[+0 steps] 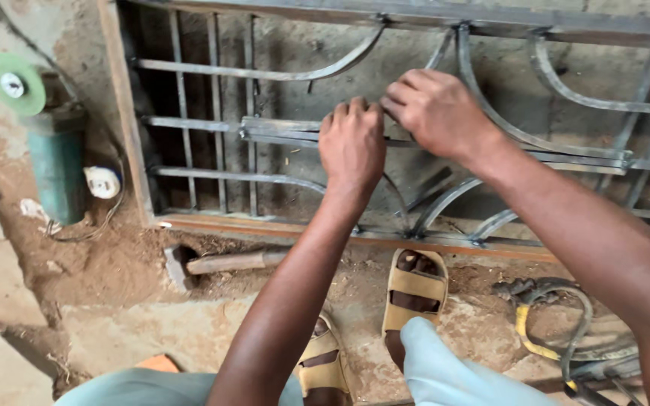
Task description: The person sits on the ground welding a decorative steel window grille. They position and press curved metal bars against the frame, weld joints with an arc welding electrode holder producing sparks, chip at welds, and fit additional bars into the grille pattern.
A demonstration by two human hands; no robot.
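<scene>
Grille [415, 150] lies flat on the dirt floor, right in front of your sandals [414, 289]. It is a steel frame with straight bars on its left part and curved scroll bars across the middle and right. A loose bundle of flat strips [287, 131] lies across the grille's middle, running left to right.

Your left hand [352, 143] is curled shut over the strips at the grille's centre, knuckles up, pressing down. Your right hand [438, 109] sits just right of it, the two nearly touching, fingers pinched on the same strips where a curved bar crosses. Both hands are clamped on the strips; how tight, cannot tell.

Step in hand, as a judgement: you are placing or lining up the strips against the grille's bars, holding them in position by hand. Nothing looks fixed yet, the strip ends sit loose on the frame.

Next move likely calls for keeping one hand pinning the strips so they do not slide, and checking that the ends meet the frame squarely on both sides before letting go. Watch your fingers between strip and scroll, a pinch is possible.

Left of the grille: grinder [47, 143] with a green disc, standing apart. Below the grille's lower left corner: hammer [227, 263] in the sand. Below its right end: cable [558, 331], coiled near your right sandal.
</scene>
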